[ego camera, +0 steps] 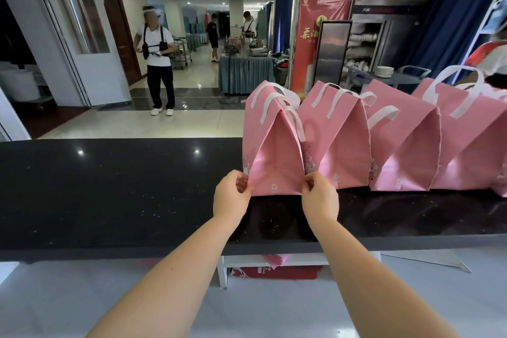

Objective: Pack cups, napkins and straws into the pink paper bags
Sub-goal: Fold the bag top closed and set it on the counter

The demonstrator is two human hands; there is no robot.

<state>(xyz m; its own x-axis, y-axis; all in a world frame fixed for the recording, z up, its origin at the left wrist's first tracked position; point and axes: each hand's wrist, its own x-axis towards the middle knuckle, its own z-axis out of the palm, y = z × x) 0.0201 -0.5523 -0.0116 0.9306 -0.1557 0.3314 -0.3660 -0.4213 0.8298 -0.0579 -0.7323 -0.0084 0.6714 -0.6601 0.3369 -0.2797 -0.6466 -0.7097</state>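
Several pink paper bags with white handles stand in a row on the black counter (pixel 109 186), tops folded shut. The leftmost pink bag (pixel 275 145) is in front of me. My left hand (pixel 231 195) pinches its lower left corner and my right hand (pixel 319 195) pinches its lower right corner. Beside it to the right stand a second bag (pixel 337 132), a third bag (pixel 406 145) and a fourth bag (pixel 472 140). No cups, napkins or straws are in sight.
Under the counter's near edge lies a white lower shelf (pixel 274 261) with pink and red paper items. A grey work surface (pixel 82 296) lies close to me. Beyond the counter, a person (pixel 159 63) stands in the hallway; draped tables and a cabinet stand farther back.
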